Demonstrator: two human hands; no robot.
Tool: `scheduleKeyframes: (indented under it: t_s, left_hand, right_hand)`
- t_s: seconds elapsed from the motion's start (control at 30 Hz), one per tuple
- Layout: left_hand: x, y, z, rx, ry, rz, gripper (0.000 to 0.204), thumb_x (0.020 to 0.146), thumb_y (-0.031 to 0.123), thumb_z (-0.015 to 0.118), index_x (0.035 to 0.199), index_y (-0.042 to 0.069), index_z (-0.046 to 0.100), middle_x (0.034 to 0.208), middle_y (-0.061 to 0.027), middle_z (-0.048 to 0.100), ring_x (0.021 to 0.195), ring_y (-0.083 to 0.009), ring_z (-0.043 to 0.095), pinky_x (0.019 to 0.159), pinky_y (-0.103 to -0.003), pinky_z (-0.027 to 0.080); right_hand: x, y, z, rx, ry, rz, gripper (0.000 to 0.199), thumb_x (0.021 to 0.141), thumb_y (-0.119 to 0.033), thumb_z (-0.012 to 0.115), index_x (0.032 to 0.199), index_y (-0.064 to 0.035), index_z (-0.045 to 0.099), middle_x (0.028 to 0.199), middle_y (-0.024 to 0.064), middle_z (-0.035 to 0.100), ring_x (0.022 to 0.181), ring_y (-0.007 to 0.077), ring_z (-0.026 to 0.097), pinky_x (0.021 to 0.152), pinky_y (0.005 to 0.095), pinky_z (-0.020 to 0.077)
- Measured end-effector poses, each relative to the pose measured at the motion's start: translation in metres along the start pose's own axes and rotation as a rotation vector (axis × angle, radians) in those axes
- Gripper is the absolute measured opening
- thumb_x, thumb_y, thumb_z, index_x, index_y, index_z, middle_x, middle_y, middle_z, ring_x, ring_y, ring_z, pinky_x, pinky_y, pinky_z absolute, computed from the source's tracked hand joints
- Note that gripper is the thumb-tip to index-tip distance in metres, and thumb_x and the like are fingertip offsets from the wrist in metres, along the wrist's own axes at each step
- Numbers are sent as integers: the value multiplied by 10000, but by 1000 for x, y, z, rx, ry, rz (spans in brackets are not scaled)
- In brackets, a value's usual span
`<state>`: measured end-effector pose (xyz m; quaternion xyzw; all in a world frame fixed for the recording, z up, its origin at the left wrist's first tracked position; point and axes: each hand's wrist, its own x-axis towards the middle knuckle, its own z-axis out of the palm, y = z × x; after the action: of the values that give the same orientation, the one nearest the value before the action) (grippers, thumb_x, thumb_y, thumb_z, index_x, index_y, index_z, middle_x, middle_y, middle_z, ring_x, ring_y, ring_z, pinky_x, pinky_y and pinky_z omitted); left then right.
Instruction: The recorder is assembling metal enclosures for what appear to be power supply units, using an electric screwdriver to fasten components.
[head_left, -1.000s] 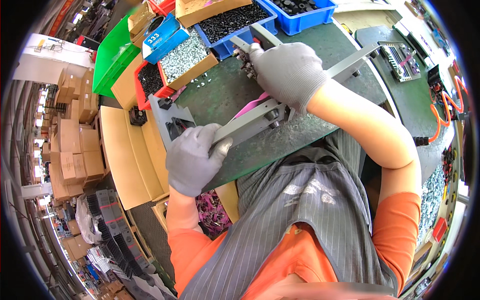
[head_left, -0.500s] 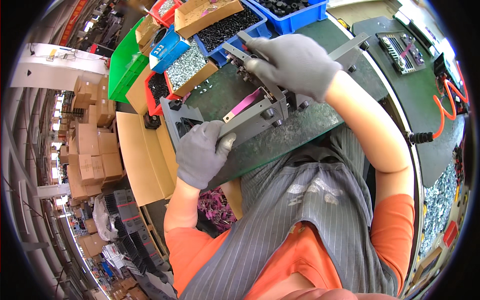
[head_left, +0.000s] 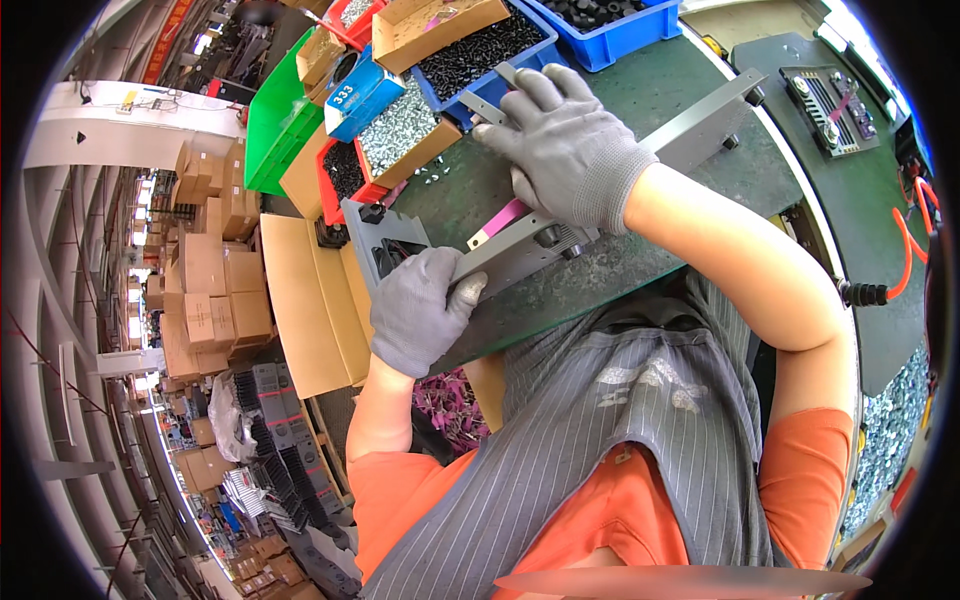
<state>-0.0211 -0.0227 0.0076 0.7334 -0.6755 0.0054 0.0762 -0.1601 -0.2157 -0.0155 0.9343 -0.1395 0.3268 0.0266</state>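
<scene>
A grey metal frame (head_left: 515, 258) with black knob-like feet lies on the dark green bench, its left end bent up into a panel. My left hand (head_left: 422, 310), in a grey knit glove, is closed round the frame's near left part, thumb along the front bar. My right hand (head_left: 575, 150), gloved alike, lies over the frame's middle. Its fingers are bent over a grey metal bracket (head_left: 484, 108), and it hides the joint beneath. A pink strip (head_left: 498, 222) with a pale holed end sticks out between the hands, behind the front bar. Another grey plate (head_left: 705, 122) with black feet extends right of my right wrist.
Beyond the hands stand blue bins (head_left: 600, 42) of black parts, a cardboard tray (head_left: 402, 128) of small silver fasteners, a red bin (head_left: 345, 172) and a green crate (head_left: 275, 150). An open carton (head_left: 308, 300) is at left. A red coiled hose (head_left: 905, 250) hangs at right.
My right hand has shifted left and nearer over the frame's middle, its fingers more spread, covering the joint that showed before. My left hand keeps its hold. The whole view has swung slightly.
</scene>
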Motion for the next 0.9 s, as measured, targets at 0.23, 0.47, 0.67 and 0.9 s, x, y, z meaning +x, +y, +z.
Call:
scheduleKeyframes:
  t_s: [0.23,0.47,0.67,0.9]
  left_hand:
    - [8,11,5,-26,48,-2,339,868,378,530,831,41,528,728,-163,551,694,-359,566,591,-438,433]
    - [8,20,12,-33,59,-47,335,865,386,532,863,51,528,745,-178,563,690,-365,572,574,-439,444]
    - [11,28,7,-42,43,-78,358,837,360,580,1008,46,568,860,-165,594,803,-352,586,689,-422,467]
    - [44,24,-51,-6,313,250,507,798,336,623,1189,32,512,1095,-169,548,1015,-331,518,901,-417,412]
  right_hand:
    - [9,-3,4,17,-174,70,330,741,-222,565,1038,-92,626,1073,174,566,1103,315,464,976,435,330]
    - [32,-7,12,-107,-215,173,285,730,-159,587,996,-204,677,1102,118,582,1068,275,484,857,393,374]
    - [34,-11,-1,0,-177,234,264,752,-205,600,1002,-226,684,1079,102,591,1061,290,480,883,391,365]
    - [-76,152,-75,-66,519,778,392,804,-316,605,1118,-82,610,1114,173,597,1025,309,558,903,389,423]
